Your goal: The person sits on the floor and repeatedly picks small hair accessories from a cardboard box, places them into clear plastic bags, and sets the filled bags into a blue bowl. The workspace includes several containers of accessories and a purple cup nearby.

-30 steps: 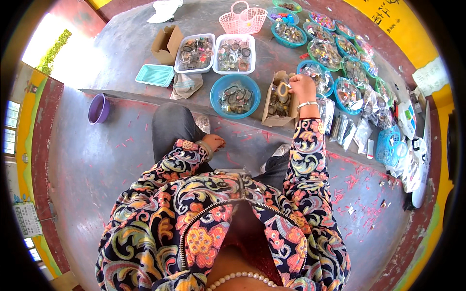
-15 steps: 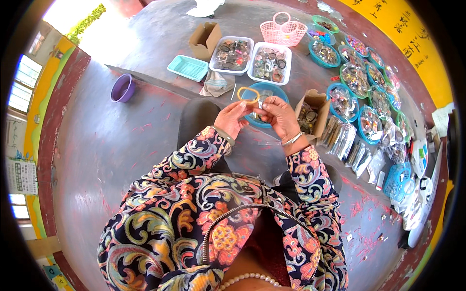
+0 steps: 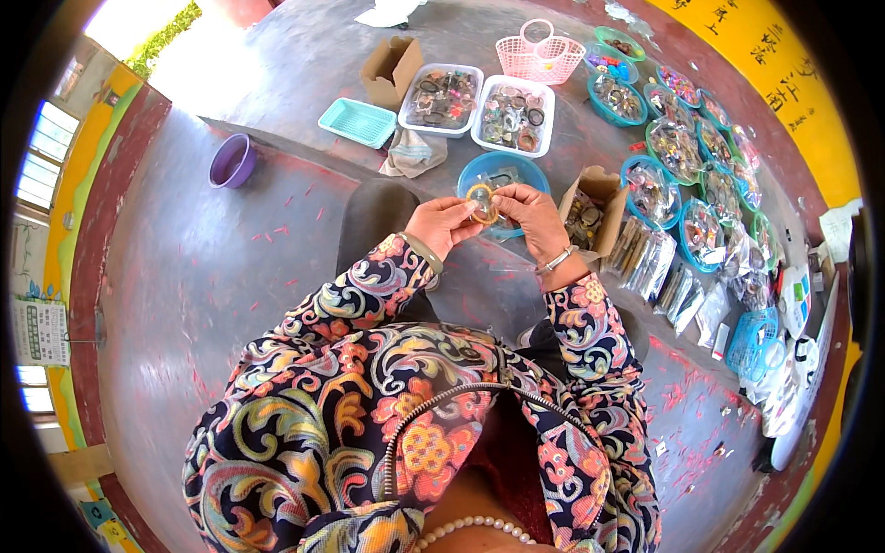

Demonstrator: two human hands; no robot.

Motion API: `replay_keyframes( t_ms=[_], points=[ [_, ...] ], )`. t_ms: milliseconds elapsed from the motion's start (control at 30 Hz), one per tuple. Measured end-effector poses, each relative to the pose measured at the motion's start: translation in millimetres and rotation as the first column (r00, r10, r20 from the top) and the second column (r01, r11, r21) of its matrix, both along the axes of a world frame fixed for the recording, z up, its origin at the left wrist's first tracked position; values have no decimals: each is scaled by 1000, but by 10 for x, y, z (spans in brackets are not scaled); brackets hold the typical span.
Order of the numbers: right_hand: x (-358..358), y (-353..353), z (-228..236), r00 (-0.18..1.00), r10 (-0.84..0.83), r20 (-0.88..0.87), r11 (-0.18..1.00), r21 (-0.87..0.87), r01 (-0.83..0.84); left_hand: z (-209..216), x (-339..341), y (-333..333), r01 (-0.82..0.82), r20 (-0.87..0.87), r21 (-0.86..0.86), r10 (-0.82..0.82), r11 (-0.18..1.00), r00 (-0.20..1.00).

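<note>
A thin golden-yellow bangle (image 3: 479,187) is held up between my two hands, roughly level and above a round blue basin (image 3: 530,170). My left hand (image 3: 442,224) pinches its left side between thumb and fingers. On the other side, my right hand (image 3: 535,217) grips the ring with thumb and forefinger, the remaining fingers curled. Clear plastic bags and small pieces show inside the basin, partly covered by my hands. Just to the right of my right hand stands an open cardboard box (image 3: 608,187) holding small dark and brassy items.
Beyond the basin are two white trays of bangles (image 3: 477,76), an aqua tray (image 3: 358,124), a cloth (image 3: 412,155), a cardboard box (image 3: 391,69) and a pink basket (image 3: 539,60). Several filled baskets (image 3: 678,152) and plastic packets (image 3: 638,258) lie rightward. A purple basin (image 3: 232,162) sits left.
The bangle has turned and come down from above my fingers to between them. My left hand has shifted slightly, and both hands now hold opposite sides of the ring.
</note>
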State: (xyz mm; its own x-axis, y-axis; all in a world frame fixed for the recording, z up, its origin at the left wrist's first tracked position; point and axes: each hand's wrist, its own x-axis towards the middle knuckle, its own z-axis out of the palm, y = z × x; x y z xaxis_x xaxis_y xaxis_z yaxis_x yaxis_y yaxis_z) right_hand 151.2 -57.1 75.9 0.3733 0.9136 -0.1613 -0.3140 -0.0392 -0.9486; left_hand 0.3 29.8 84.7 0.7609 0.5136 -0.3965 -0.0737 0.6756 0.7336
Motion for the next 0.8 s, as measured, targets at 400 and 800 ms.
replay_keyframes(
  t_ms=[400,800],
  points=[
    [-2,2,-126,996,-83,22,997,-8,83,-162,13,2,-74,98,23,72,997,993],
    [-129,55,-175,847,-177,501,984,95,150,-228,56,18,-73,31,38,72,997,997]
  ],
)
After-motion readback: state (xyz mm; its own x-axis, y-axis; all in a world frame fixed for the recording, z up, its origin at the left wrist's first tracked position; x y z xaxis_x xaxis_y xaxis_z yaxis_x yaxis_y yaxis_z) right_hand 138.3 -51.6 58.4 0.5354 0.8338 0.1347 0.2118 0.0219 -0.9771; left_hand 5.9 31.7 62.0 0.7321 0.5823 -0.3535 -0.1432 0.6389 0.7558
